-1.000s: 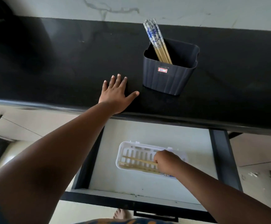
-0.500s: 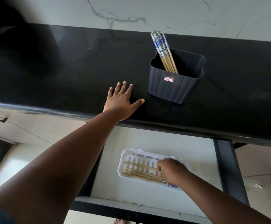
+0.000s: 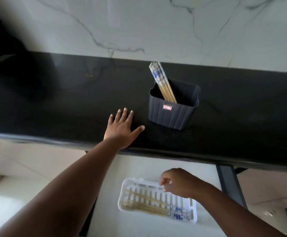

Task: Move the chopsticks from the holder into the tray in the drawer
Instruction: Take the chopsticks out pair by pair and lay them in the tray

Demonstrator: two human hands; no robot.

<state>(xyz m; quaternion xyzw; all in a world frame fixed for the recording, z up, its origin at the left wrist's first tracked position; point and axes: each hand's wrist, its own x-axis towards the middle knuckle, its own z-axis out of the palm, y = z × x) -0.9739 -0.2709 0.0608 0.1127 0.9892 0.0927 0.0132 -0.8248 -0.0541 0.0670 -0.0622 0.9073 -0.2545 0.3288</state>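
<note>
A dark ribbed holder (image 3: 171, 113) stands on the black counter (image 3: 53, 103) with several blue-patterned bamboo chopsticks (image 3: 161, 82) leaning out of its left side. My left hand (image 3: 122, 129) lies flat and spread on the counter, just left of the holder. Below, in the open drawer (image 3: 139, 168), a white slotted tray (image 3: 127, 183) holds several chopsticks (image 3: 149, 206) lying lengthwise. My right hand (image 3: 178, 183) hovers over the tray's far right edge, fingers loosely curled, with nothing in it.
A white marbled wall (image 3: 156, 28) rises behind the counter. A dark object (image 3: 0, 41) sits at the far left of the counter. The drawer's dark right rail (image 3: 231, 185) runs beside my right forearm.
My right hand has let go of the chopsticks in the tray and lifted up toward the counter. The view has tilted upward; my left hand has stayed put.
</note>
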